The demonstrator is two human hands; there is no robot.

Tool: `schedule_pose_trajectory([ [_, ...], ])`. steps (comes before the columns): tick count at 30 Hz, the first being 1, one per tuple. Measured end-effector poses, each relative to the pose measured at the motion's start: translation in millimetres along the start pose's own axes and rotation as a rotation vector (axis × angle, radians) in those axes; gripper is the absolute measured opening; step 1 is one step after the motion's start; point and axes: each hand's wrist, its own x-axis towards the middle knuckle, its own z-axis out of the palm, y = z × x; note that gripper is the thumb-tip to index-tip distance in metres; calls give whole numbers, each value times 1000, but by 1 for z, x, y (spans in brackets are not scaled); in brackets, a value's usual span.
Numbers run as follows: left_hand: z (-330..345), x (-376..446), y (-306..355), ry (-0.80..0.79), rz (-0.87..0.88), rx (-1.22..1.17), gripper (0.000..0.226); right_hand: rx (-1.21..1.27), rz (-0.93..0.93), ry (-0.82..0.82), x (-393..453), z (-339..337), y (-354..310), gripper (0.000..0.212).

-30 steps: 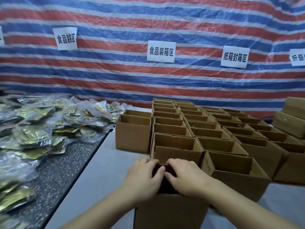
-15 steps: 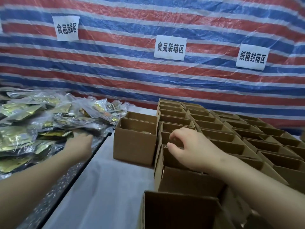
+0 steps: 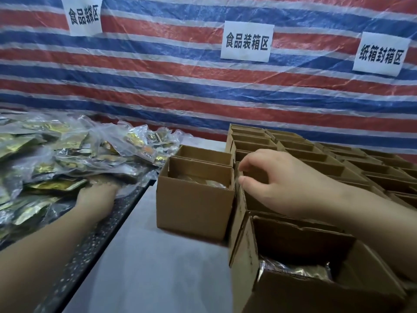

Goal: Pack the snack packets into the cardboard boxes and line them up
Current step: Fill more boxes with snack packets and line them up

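Note:
A heap of clear and gold snack packets [image 3: 56, 159] covers the dark speckled table on the left. My left hand [image 3: 97, 199] reaches into the heap's near edge, its fingers hidden under a packet. My right hand [image 3: 277, 184] curls thumb and fingers at the left rim of an open cardboard box [image 3: 246, 199] in the front of the block. The nearest box [image 3: 293, 297] holds a shiny packet [image 3: 293, 271]. To the left, a separate box [image 3: 194, 211] shows a packet inside.
Several rows of open boxes [image 3: 338, 166] stretch back to the right on the grey table [image 3: 146, 267]. A second lone box [image 3: 203, 154] stands behind the separate one. A striped tarp wall with white paper signs [image 3: 247, 41] closes off the back.
Both hands left the nearest box. My left hand swung left into the packet heap and pushed under a packet; my right hand moved to the box behind it.

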Motion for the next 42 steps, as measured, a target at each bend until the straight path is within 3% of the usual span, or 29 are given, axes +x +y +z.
schedule_pose_trajectory([
  [5, -72, -35, 1, 194, -183, -739, 15, 73, -1, -22, -17, -13, -20, 35],
  [10, -157, -103, 5, 278, -254, -1242, 27, 203, -16, -26, -47, -29, -51, 47],
  [18, -299, -226, 59, 335, 53, -1557, 38, 401, -96, 4, -79, -58, -90, 112],
  [21, -336, -263, 83, 208, 125, -1697, 33, 434, -57, 128, -84, -66, -95, 130],
  [24, -358, -286, 98, 48, 69, -1867, 20, 590, -45, 270, -100, -74, -87, 126],
  [28, -365, -299, 106, -132, 131, -1896, 13, 672, -110, 284, -124, -87, -59, 114],
  [34, -348, -313, 132, -456, 310, -1978, 41, 887, -126, 412, -148, -91, -35, 77],
  [36, -333, -317, 137, -463, 356, -1932, 53, 945, -119, 417, -154, -90, -32, 69],
  [38, -312, -321, 141, -404, 286, -1831, 64, 995, -82, 414, -160, -86, -28, 63],
  [40, -288, -323, 141, -321, 171, -1743, 55, 1087, -23, 410, -164, -79, -20, 57],
  [42, -255, -325, 136, -199, 153, -1510, 35, 1171, 42, 354, -171, -70, -15, 54],
])
